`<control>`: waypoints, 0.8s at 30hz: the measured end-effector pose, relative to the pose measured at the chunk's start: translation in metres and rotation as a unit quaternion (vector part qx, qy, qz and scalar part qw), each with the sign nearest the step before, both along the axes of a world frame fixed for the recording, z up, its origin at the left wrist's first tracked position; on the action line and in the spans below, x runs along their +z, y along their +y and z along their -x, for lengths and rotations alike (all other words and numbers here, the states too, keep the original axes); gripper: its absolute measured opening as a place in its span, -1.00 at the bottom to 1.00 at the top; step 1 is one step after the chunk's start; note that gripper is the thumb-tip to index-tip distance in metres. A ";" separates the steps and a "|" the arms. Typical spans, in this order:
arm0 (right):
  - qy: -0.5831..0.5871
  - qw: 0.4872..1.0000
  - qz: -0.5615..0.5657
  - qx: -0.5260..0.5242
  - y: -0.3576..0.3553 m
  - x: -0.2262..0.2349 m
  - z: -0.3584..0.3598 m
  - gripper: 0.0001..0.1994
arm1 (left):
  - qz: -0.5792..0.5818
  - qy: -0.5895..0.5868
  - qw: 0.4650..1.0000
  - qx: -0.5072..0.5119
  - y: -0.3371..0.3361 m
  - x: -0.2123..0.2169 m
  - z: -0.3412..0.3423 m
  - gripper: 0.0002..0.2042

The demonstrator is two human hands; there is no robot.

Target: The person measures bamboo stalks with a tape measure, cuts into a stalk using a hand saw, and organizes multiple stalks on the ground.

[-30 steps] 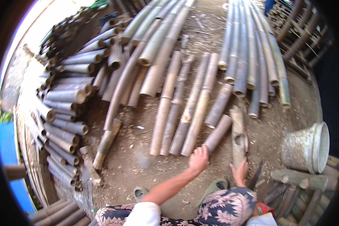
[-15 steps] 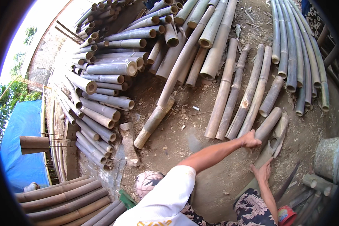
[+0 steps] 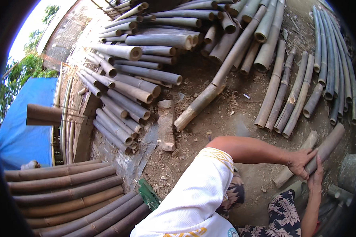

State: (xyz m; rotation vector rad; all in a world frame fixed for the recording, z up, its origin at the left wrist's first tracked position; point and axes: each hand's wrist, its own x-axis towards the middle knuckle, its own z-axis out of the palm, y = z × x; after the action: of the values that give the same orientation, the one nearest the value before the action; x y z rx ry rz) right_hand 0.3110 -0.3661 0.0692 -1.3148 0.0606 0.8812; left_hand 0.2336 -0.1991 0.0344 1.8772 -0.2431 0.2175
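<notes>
My left hand point(image 3: 300, 161) reaches across from a white sleeve and grips the near end of a short grey-brown bamboo pole point(image 3: 330, 142) lying on the dirt at the right. My right hand point(image 3: 316, 177) comes up from the lower right edge and rests against the same end, just below the left hand. A flatter split bamboo piece point(image 3: 284, 177) lies beside the pole, partly hidden under my left hand. My patterned trousers point(image 3: 283, 211) show beneath the arms.
Several bamboo poles point(image 3: 283, 93) lie side by side on the dirt beyond my hands. A big stack of cut bamboo point(image 3: 126, 91) fills the left, and thick poles point(image 3: 63, 189) lie at lower left. A wooden block point(image 3: 166, 124) and a blue tarp point(image 3: 23, 126) are nearby.
The view has swung left and closer. My left hand went from touching the pole's end to gripping it, and my right hand has come up to join it on the same end.
</notes>
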 end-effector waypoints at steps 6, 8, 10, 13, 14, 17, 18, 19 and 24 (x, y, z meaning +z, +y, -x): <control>-0.215 0.946 0.241 0.032 -0.129 -0.031 -0.058 -0.34 | -0.312 0.127 0.939 -0.070 0.126 0.016 0.076 -0.42; -0.404 0.836 0.371 -0.006 -0.235 -0.065 -0.065 -0.35 | -0.354 0.296 0.880 -0.107 0.145 -0.007 0.113 -0.49; -0.306 0.837 0.453 0.010 -0.249 -0.094 -0.021 -0.30 | -0.231 0.347 0.874 -0.251 0.189 -0.104 0.230 -0.51; -0.253 0.792 0.555 -0.014 -0.249 -0.129 0.029 -0.14 | -0.229 0.593 0.743 -0.211 0.168 -0.139 0.336 -0.51; -0.273 0.773 0.572 -0.031 -0.272 -0.131 0.039 -0.11 | -0.236 0.611 0.724 -0.214 0.145 -0.135 0.334 -0.51; -0.421 0.697 0.578 -0.059 -0.263 -0.142 0.081 -0.19 | -0.248 0.665 0.682 -0.176 0.101 -0.106 0.358 -0.51; -0.409 0.724 0.553 -0.056 -0.248 -0.146 0.108 -0.25 | -0.251 0.676 0.677 -0.146 0.093 -0.101 0.375 -0.51; -0.399 0.749 0.527 -0.046 -0.243 -0.144 0.129 -0.30 | -0.252 0.686 0.672 -0.122 0.084 -0.095 0.380 -0.51; 0.035 0.779 0.549 0.301 -0.321 -0.149 0.308 -0.51 | -0.253 0.693 0.672 -0.055 0.038 -0.100 0.372 -0.51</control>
State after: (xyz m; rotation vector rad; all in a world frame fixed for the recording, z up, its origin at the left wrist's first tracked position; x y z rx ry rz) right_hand 0.0031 -0.6871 -0.0795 -2.4800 0.2509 1.5502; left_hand -0.1379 -0.1607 -0.0653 2.0160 0.7141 -1.4937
